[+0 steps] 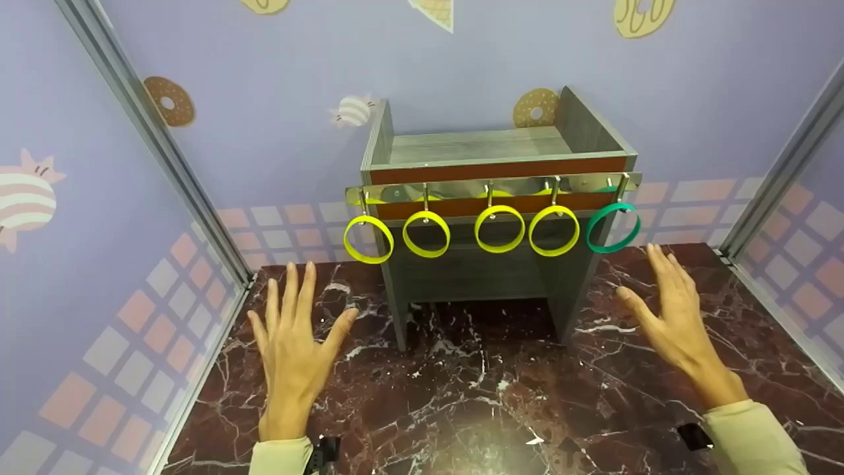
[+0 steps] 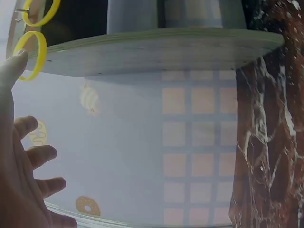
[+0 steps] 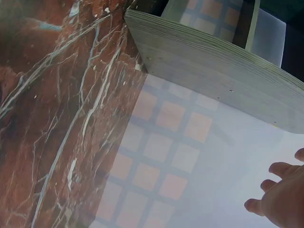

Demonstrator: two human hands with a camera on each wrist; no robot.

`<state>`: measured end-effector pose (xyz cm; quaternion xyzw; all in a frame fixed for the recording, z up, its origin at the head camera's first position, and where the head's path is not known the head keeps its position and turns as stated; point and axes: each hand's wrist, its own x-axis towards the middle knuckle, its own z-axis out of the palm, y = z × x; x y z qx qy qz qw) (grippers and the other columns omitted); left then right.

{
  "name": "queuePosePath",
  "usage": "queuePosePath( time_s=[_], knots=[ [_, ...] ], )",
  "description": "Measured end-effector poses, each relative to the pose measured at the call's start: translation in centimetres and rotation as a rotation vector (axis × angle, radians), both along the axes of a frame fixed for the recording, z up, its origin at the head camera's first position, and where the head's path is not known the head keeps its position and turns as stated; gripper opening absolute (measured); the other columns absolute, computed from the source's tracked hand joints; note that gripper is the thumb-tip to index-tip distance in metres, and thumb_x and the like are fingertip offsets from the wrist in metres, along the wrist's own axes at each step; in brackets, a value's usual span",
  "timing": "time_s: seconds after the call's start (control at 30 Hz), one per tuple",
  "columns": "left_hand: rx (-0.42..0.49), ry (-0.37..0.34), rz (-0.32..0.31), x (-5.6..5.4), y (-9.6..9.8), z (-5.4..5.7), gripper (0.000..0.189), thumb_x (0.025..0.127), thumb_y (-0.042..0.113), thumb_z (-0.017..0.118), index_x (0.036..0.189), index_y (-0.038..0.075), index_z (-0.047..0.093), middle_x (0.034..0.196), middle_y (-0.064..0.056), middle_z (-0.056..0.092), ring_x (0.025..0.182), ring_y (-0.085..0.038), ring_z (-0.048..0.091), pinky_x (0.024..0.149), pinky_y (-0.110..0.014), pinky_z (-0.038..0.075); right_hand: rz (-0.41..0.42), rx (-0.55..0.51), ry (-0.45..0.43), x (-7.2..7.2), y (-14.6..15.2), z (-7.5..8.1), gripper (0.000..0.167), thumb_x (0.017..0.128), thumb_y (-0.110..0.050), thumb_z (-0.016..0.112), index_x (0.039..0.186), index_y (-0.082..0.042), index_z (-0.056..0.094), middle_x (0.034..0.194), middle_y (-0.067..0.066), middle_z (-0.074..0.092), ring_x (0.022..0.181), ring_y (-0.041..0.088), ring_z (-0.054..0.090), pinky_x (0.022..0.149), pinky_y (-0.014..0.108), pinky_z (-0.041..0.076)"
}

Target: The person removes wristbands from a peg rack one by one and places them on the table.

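My left hand [image 1: 290, 356] is held up on the left with its fingers straight and spread, holding nothing. On the right, my right hand [image 1: 676, 323] is raised too, fingers extended and thumb apart, also bare. Between them, a metal hook rail [image 1: 461, 191] runs along the front of a grey wooden rack [image 1: 395, 290]. Several yellow rings hang from its hooks, the leftmost yellow ring [image 1: 368, 239] being nearest my left hand. A green ring [image 1: 613, 228] hangs on the rightmost hook, closest to my right hand. In the left wrist view, my thumb overlaps a yellow ring [image 2: 40, 54].
The rack stands at the back of a dark red marbled tabletop [image 1: 461, 409]. Purple walls with printed sweets and tiles enclose the back and both sides. Metal frame posts [image 1: 165, 145] mark the corners, and the rack's side panel [image 3: 213, 71] shows in the right wrist view.
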<state>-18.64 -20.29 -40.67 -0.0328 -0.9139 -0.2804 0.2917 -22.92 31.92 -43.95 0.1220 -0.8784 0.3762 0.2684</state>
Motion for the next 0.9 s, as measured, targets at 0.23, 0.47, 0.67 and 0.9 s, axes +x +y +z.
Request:
queuePosePath(
  time_s=[0.23, 0.47, 0.67, 0.9],
  knots=[
    [0.066, 0.122, -0.038, -0.5, 0.9, 0.9, 0.087, 0.099, 0.065, 0.059, 0.167, 0.017, 0.034, 0.173, -0.008, 0.027, 0.159, -0.038, 0.022, 0.127, -0.064, -0.002, 0.034, -0.137, -0.029, 0.1, -0.1, 0.3, 0.076, 0.104, -0.021, 0.068, 0.169, -0.017, 0.029, 0.172, 0.020, 0.026, 0.157, 0.046, 0.018, 0.124, 0.073, 0.010],
    [0.177, 0.100, -0.151, -0.8, 1.6, 1.9, 0.087, 0.099, 0.054, 0.067, 0.168, 0.017, 0.031, 0.174, -0.001, 0.025, 0.159, -0.031, 0.025, 0.129, -0.060, 0.007, 0.037, -0.239, -0.065, 0.1, -0.4, 0.1, 0.071, 0.105, -0.019, 0.068, 0.167, -0.026, 0.035, 0.169, 0.008, 0.037, 0.149, 0.039, 0.040, 0.123, 0.044, 0.034],
    [0.322, 0.097, -0.223, -1.4, 2.3, 2.4, 0.085, 0.097, 0.038, 0.076, 0.168, 0.021, 0.034, 0.173, 0.003, 0.029, 0.157, -0.026, 0.028, 0.127, -0.060, 0.022, 0.096, -0.351, -0.028, -0.3, -1.1, -0.1, 0.065, 0.103, -0.008, 0.070, 0.162, -0.018, 0.045, 0.159, 0.011, 0.052, 0.137, 0.012, 0.054, 0.103, 0.015, 0.048],
    [0.469, 0.140, -0.286, -2.0, 2.7, 2.7, 0.078, 0.097, 0.024, 0.080, 0.164, 0.019, 0.042, 0.167, 0.002, 0.040, 0.151, -0.023, 0.040, 0.125, -0.043, 0.033, 0.149, -0.491, -0.006, -1.1, -2.2, -0.5, 0.059, 0.100, 0.002, 0.070, 0.155, -0.008, 0.054, 0.149, 0.016, 0.060, 0.127, 0.013, 0.065, 0.095, 0.020, 0.057]
  ],
)
